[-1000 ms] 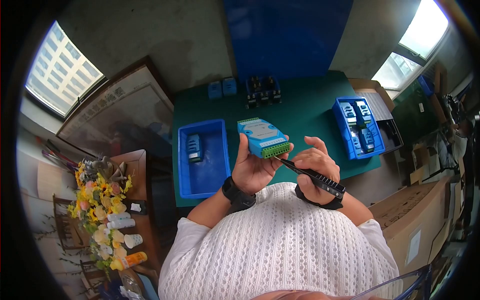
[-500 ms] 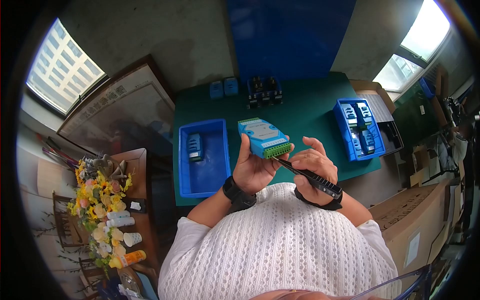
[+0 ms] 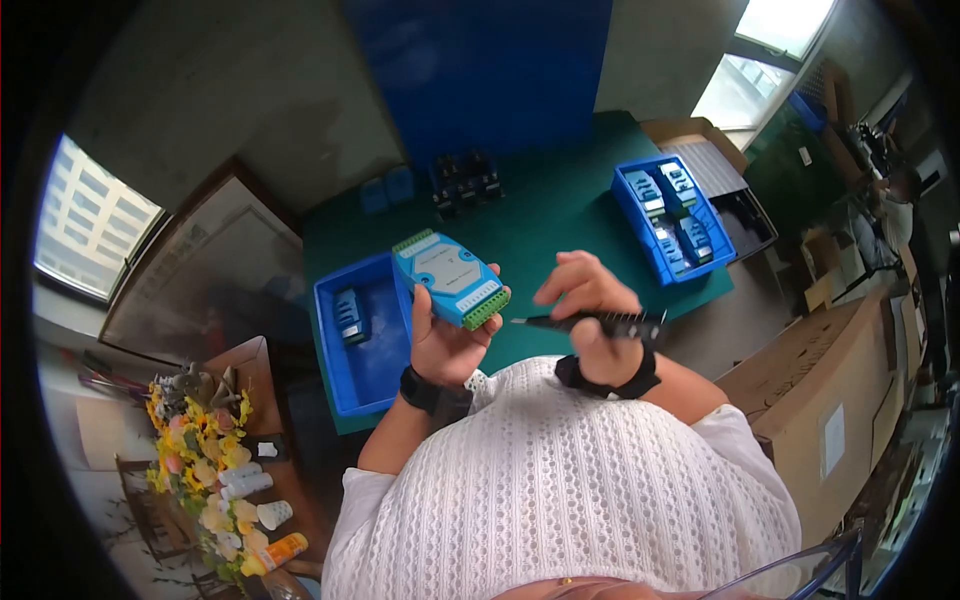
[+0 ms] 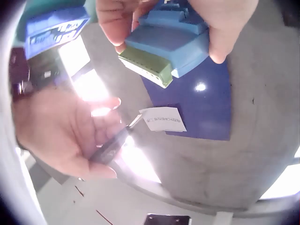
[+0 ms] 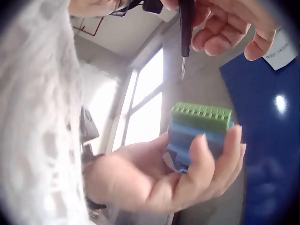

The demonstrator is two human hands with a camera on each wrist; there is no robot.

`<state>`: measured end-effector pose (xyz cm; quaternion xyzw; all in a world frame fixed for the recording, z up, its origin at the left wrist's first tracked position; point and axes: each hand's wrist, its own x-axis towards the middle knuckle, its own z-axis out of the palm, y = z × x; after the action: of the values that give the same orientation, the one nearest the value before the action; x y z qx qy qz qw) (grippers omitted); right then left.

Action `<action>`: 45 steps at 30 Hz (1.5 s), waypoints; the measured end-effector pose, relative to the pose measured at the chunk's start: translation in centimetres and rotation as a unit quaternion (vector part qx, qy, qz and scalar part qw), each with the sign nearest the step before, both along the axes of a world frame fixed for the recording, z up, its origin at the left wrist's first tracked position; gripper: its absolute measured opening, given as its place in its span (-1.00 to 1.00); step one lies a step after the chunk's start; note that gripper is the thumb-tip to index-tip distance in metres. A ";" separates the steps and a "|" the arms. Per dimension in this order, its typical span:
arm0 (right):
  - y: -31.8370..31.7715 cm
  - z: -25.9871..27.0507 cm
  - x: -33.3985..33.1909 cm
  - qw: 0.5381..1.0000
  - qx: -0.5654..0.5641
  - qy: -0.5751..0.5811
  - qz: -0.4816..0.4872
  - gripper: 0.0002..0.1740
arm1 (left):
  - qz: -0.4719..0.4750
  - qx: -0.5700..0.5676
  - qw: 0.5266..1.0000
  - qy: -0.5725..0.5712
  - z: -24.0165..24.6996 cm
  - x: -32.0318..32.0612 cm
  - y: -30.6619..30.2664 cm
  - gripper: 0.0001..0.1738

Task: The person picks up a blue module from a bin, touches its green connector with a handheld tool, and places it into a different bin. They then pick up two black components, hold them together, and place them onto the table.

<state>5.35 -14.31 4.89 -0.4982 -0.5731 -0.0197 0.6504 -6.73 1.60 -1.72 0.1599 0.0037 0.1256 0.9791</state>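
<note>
A blue module [image 3: 450, 272] with green terminal strips at two ends is gripped along its edges by my left hand [image 3: 447, 345], its labelled face up. In the right wrist view, fingers of that hand curl round the module [image 5: 199, 136], below its green strip. My right hand [image 3: 600, 315] holds a black-handled screwdriver [image 3: 610, 325] between thumb and fingers. Its metal tip points at the green strip, with a gap between them. The left wrist view also shows the screwdriver [image 4: 110, 149] apart from the module [image 4: 171, 37].
On the green table [image 3: 540, 220], a blue bin [image 3: 375, 385] at left holds one module. Another blue bin [image 3: 722, 262] at right holds several. Black parts [image 3: 465, 185] and two blue pieces [image 3: 387, 190] lie at the back. Cardboard boxes [image 3: 820, 410] stand at right.
The screwdriver tip has come away from the green strip. Both hands stand farther apart. The head view has shifted and tilted, and the module appears farther left.
</note>
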 end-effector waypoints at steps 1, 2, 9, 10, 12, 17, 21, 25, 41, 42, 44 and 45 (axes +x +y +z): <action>-0.4 -0.4 0.4 0.998 0.001 0.062 -0.010 -0.70 | 0.011 0.042 0.999 0.002 -0.1 0.1 -0.2 -0.15; -0.7 -1.0 0.9 0.993 0.002 0.111 -0.025 -0.79 | 0.006 0.119 0.993 -0.005 0.0 0.6 -0.2 -0.13; -5.3 -3.7 4.9 0.962 -0.158 0.202 -0.095 -0.73 | -0.037 0.384 0.914 0.125 -1.2 3.2 -1.3 0.18; -5.9 -3.7 5.5 0.965 -0.183 0.153 -0.112 -0.67 | -0.019 0.471 0.864 0.177 -0.5 3.7 -2.0 0.11; -6.8 -4.1 6.6 0.959 -0.234 0.069 -0.143 -0.55 | 0.022 0.801 0.558 0.217 0.2 5.0 -2.7 0.01; -8.3 -5.4 8.7 0.906 -0.389 -0.081 -0.143 -0.43 | -0.009 0.896 0.438 0.070 0.2 8.7 -5.1 -0.08; -8.7 -5.8 9.9 0.853 -0.488 -0.134 -0.128 -0.10 | -0.005 0.919 0.393 0.028 0.6 11.6 -6.6 -0.01; -9.1 -5.1 11.2 0.833 -0.517 -0.145 -0.135 -0.11 | -0.036 0.929 0.367 0.025 1.2 14.1 -7.7 0.07; -16.8 -13.5 29.5 0.674 -0.585 0.069 -0.445 -0.13 | 0.062 0.846 0.490 0.200 -2.0 11.7 -5.4 -0.12; -17.1 -13.9 30.1 0.642 -0.613 0.065 -0.455 -0.12 | 0.059 0.840 0.494 0.219 -2.6 10.7 -5.2 -0.13; -17.5 -15.0 31.1 0.613 -0.639 0.042 -0.462 -0.15 | 0.053 0.826 0.500 0.257 -3.9 9.0 -5.0 -0.15; -17.3 -15.3 31.2 0.600 -0.649 0.031 -0.466 -0.16 | 0.054 0.813 0.510 0.275 -4.4 8.3 -4.9 -0.18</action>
<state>36.55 -31.61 -10.41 -0.9890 -0.1043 0.0727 0.0756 1.59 -3.31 -6.14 0.9123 0.1777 0.0764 0.3610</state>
